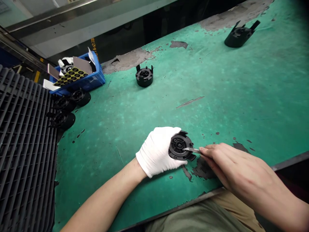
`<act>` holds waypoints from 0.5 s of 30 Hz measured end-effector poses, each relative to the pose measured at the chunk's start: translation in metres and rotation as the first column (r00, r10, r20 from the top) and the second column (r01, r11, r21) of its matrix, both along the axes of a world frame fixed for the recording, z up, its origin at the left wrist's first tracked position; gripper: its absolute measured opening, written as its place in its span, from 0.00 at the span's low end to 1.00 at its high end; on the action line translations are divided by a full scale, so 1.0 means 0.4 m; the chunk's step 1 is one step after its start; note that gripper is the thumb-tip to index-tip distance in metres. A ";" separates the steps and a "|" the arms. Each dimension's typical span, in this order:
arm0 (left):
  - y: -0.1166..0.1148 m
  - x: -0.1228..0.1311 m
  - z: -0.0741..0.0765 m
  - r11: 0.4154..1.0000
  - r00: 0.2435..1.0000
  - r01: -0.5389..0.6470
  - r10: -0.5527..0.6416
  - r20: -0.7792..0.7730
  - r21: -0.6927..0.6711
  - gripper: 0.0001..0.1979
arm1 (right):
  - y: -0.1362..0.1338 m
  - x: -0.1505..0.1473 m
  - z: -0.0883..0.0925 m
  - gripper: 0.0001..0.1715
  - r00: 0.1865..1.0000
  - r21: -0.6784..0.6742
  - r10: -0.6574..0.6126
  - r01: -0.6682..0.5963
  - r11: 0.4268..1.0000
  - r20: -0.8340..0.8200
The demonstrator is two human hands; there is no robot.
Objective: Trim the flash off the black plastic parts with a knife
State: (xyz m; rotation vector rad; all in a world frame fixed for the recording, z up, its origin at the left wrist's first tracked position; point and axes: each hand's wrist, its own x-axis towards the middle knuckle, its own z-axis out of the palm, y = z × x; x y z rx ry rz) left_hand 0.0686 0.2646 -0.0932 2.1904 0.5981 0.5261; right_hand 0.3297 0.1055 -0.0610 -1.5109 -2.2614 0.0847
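My left hand, in a white glove, grips a round black plastic part near the front edge of the green bench. The part is tilted, its ribbed face toward me. My bare right hand pinches a thin metal tool, tweezers by the look of it, whose tip touches the middle of the part's face.
A blue bin with a yellow sheet of black dots and paper scraps stands at the back left. Three black parts lie beside it. Single black parts sit at centre back and far right. A black slatted mat covers the left.
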 end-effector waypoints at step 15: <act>0.001 0.003 0.006 1.000 1.000 -0.004 0.005 0.007 -0.022 0.19 | 0.051 0.030 0.036 0.13 0.990 0.029 0.119 -0.121 0.992 0.078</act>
